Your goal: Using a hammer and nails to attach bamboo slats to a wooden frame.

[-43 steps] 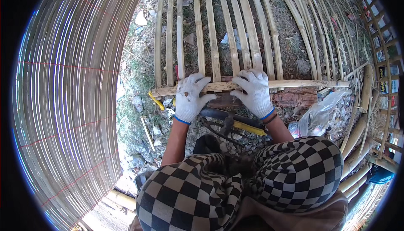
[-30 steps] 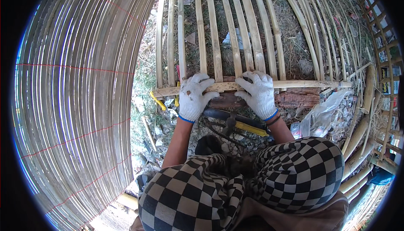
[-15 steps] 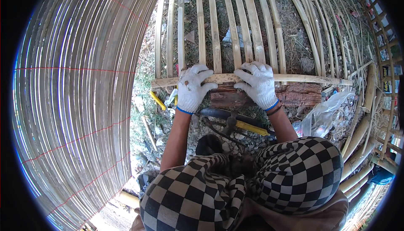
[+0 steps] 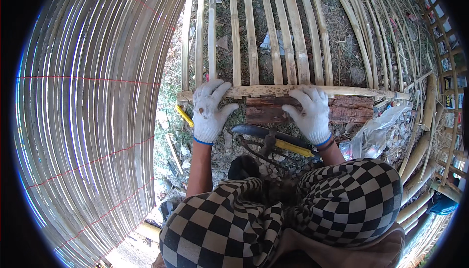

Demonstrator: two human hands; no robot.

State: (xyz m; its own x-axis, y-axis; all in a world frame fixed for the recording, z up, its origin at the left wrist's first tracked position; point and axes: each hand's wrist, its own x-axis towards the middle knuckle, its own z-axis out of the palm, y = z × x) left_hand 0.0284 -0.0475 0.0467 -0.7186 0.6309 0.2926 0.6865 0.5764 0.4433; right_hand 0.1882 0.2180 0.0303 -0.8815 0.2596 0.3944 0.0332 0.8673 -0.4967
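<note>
Both hands wear white knitted gloves with blue cuffs. My left hand (image 4: 210, 112) rests over the left part of a horizontal bamboo slat (image 4: 361, 91), thumb spread out to the right. My right hand (image 4: 311, 114) lies on the same slat farther right, fingertips bent over it and thumb stretched out to the left. Both look open, with no grip seen around the slat. Several long bamboo strips (image 4: 271, 38) run away from this crosspiece, their near ends meeting it. Just behind the crosspiece on my side is a rough reddish-brown wood block (image 4: 351, 110), partly covered by my right hand.
A dark curved blade with a yellow handle (image 4: 293, 147) and a hammer (image 4: 267, 143) lie before my knees. A yellow tool (image 4: 184, 115) is left of my left hand. A slatted bamboo panel (image 4: 93, 121) fills the left; clear plastic (image 4: 373, 134) and bamboo poles (image 4: 415, 182) lie right.
My hands have moved apart along the crosspiece, the left one leftward and the right one rightward. Their thumbs no longer sit close to the slat's middle.
</note>
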